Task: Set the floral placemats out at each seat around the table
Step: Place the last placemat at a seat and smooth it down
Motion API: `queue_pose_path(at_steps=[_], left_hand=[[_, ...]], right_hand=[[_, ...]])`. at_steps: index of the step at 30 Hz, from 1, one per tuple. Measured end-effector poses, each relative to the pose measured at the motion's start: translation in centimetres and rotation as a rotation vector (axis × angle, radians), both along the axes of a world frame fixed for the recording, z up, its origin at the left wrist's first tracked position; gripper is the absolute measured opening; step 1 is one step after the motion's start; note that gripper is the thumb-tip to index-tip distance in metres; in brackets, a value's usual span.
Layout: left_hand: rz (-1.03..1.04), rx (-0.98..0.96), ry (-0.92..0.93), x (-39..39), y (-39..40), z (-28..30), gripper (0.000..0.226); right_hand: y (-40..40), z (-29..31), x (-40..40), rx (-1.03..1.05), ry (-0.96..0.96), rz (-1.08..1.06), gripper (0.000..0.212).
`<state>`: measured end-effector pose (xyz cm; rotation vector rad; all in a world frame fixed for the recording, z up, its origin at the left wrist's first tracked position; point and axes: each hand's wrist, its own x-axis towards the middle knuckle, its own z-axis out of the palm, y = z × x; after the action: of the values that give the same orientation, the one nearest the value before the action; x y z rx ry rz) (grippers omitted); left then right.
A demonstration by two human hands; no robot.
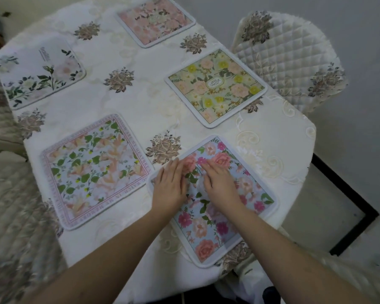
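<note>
Pressing flat on blue placemat (215, 202), left grip (169, 189) and right grip (222, 185), fingers straight, holding nothing

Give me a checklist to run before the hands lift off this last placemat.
1. Both hands flat on the blue placemat: left hand and right hand ok.
2. Blue placemat fully on the table: ok.
3. Clear of the text-bordered placemat: ok.
4. Yellow-flowered placemat faces the quilted chair: ok.
5. Five mats laid, including pink placemat and white placemat: ok.
6. Every seat covered: cannot tell.
</note>
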<state>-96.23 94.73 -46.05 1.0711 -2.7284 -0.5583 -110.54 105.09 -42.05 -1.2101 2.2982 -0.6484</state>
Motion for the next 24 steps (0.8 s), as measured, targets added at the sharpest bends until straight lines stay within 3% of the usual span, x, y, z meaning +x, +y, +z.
queue_pose_path(at_steps=[10, 24], left_hand=[[0.065, -0.051, -0.117, 0.6, -0.1, -1.3, 0.060], [0.036, -0.033, -0.164, 0.9, -0.4, -1.3, 0.065]], right_hand=[[-5.2, -5.1, 1.1, 0.147, 0.375, 0.264, 0.058], [-4.7, -5.0, -2.1, 0.160, 0.406, 0.245, 0.061]])
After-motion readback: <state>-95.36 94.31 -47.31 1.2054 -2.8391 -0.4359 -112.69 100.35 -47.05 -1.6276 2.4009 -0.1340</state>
